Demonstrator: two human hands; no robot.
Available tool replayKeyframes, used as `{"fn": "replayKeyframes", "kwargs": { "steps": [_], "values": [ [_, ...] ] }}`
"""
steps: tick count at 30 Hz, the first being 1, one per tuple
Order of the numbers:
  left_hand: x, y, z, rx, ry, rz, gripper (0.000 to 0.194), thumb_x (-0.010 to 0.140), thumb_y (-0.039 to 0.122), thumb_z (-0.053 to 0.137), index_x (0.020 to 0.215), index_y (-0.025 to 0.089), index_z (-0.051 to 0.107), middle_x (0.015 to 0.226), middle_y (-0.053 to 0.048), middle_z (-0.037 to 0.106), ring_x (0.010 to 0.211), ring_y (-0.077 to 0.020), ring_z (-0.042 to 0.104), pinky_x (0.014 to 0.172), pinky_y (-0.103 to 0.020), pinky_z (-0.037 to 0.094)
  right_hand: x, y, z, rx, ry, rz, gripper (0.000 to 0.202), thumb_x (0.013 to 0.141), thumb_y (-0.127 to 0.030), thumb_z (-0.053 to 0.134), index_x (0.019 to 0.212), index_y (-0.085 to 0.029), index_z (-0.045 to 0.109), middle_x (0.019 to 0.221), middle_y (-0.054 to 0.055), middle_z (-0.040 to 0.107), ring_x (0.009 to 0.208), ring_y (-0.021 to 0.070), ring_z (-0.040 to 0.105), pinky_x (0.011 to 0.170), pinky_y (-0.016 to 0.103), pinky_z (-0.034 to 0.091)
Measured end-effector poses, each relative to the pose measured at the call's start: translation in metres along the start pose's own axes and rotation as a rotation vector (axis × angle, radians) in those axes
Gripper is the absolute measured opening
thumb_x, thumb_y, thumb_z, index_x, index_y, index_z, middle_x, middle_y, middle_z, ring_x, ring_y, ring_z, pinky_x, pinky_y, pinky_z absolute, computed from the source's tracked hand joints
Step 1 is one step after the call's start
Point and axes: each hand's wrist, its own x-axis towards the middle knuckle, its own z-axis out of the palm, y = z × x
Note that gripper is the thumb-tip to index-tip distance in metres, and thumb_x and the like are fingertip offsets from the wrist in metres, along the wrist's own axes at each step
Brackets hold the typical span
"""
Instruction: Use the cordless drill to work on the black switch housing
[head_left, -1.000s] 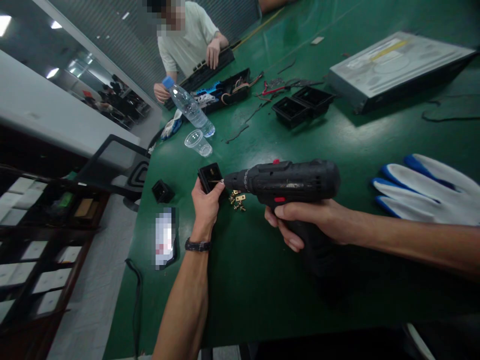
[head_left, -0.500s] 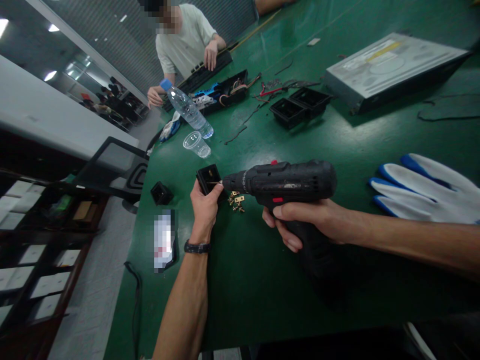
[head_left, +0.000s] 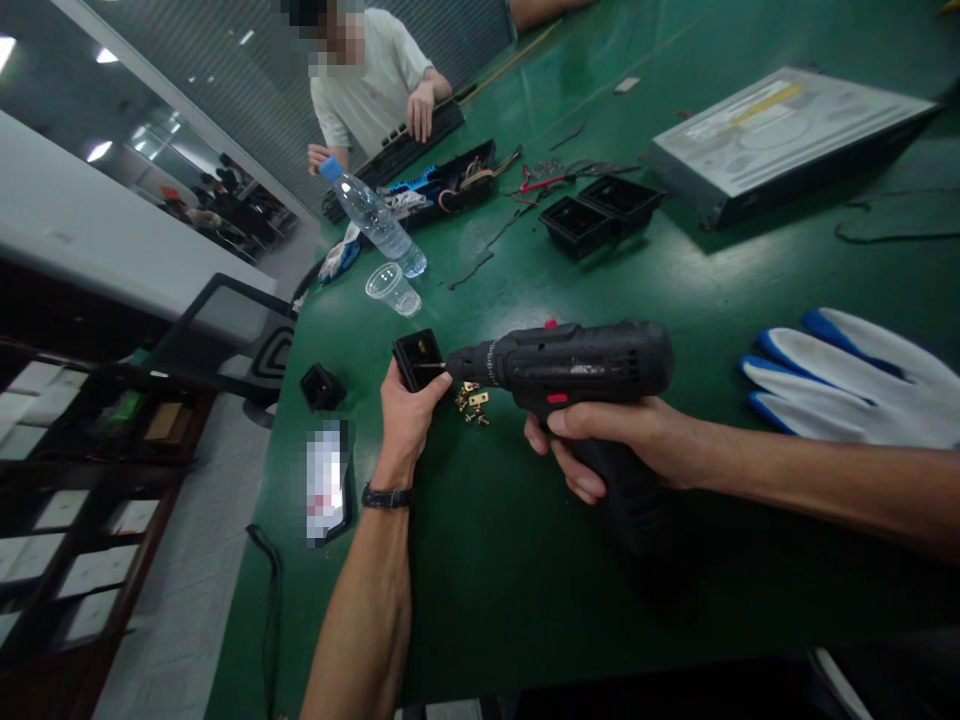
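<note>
Head view, hands (head_left: 628,436) holding drill (head_left: 585,362), black box (head_left: 415,354)

Left forearm (head_left: 364,600): enters at the lower edge and extends upward, inclined slightly to the right. Left wrist (head_left: 396,470): approximately in line with the forearm. Left hand (head_left: 405,415): bare, closed in a grip; thumb extended to the right, remaining fingers largely hidden. Right forearm (head_left: 817,490): enters at the right edge and extends leftward, rising slightly. Right hand (head_left: 600,440): bare, closed in a pistol grip; thumb directed left, fingertips curled below it. The two hands are apart.
</note>
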Motion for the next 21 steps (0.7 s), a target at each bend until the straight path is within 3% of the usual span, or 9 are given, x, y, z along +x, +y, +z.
{"fn": "replayKeyframes", "kwargs": {
  "steps": [21],
  "values": [
    [0.0003, -0.0011, 0.0009, -0.019, -0.008, 0.043, 0.041, 0.069, 0.03, 0.083, 0.103, 0.017, 0.064, 0.096, -0.004, 0.067, 0.084, -0.0164, 0.061, 0.076, -0.027, 0.05, -0.0017, 0.0005, 0.0019, 0.007, -0.009, 0.005, 0.022, 0.093, -0.032, 0.056, 0.096, -0.012, 0.065, 0.054, 0.002, 0.062, 0.049, 0.015, 0.055, 0.054, 0.027, 0.049]
  ]
}}
